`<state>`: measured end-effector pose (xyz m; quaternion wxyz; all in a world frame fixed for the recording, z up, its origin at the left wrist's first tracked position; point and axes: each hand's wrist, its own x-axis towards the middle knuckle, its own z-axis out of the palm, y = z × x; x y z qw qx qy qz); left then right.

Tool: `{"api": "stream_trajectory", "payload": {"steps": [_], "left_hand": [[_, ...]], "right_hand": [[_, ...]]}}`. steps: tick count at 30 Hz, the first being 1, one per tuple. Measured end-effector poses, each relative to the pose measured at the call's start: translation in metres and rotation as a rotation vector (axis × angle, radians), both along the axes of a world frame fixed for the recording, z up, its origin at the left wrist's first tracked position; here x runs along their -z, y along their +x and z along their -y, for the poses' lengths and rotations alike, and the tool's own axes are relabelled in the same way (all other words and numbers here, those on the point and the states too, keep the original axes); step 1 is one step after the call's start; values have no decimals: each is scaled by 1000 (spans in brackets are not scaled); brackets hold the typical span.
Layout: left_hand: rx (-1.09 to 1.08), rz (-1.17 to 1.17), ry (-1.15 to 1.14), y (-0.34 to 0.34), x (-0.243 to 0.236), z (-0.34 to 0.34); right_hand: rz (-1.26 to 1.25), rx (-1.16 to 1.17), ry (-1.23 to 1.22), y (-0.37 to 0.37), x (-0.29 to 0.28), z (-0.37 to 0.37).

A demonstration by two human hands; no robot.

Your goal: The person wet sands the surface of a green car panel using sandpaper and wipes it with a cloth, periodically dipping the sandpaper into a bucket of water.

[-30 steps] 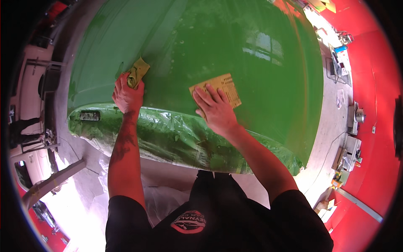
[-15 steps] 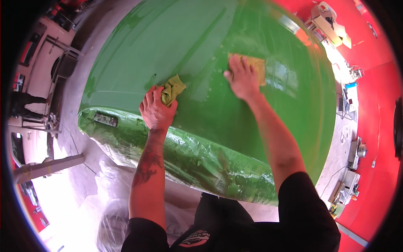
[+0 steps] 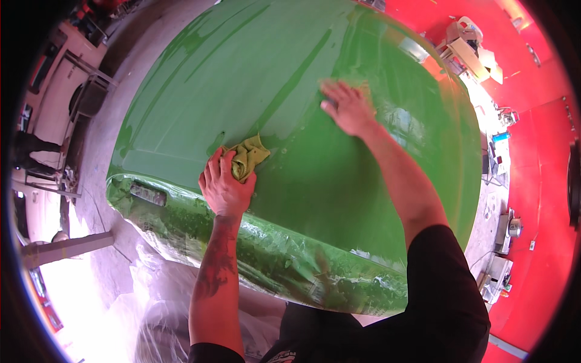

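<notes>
A large green painted vehicle panel (image 3: 315, 181) spreads out in front of me, with wet streaks and glossy patches on it. My left hand (image 3: 227, 187) is closed round a crumpled yellow-green cloth (image 3: 251, 156), which rests on the panel near its front edge. Farther off and to the right, my right hand (image 3: 349, 107) lies flat with fingers stretched. Under it is a tan sheet (image 3: 366, 91) that looks like sandpaper, mostly hidden by the hand and blurred by motion.
Plastic film (image 3: 315, 266) smeared green wraps the panel's near edge. A grey beam (image 3: 69, 249) juts in at the left, near a pale vehicle (image 3: 57, 91). Red walls (image 3: 538, 175) stand at the right, with a cardboard box (image 3: 469, 57) and metal equipment (image 3: 497, 275) along them.
My right hand and the sheet under it have shifted slightly left across the panel. The left hand keeps its grip on the cloth; the whole view has tilted a little.
</notes>
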<state>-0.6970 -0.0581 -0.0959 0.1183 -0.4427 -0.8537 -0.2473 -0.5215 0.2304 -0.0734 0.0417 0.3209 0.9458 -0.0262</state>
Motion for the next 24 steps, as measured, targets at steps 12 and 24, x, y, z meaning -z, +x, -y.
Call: {"api": "stream_trajectory", "payload": {"steps": [12,24], "left_hand": [[-19,15,-16,-8,5,10],[-30,97,10,-4,-3,8]], "right_hand": [[-75,-361,-291,11,8,258],[-77,254,73,-51,13,-29]]}}
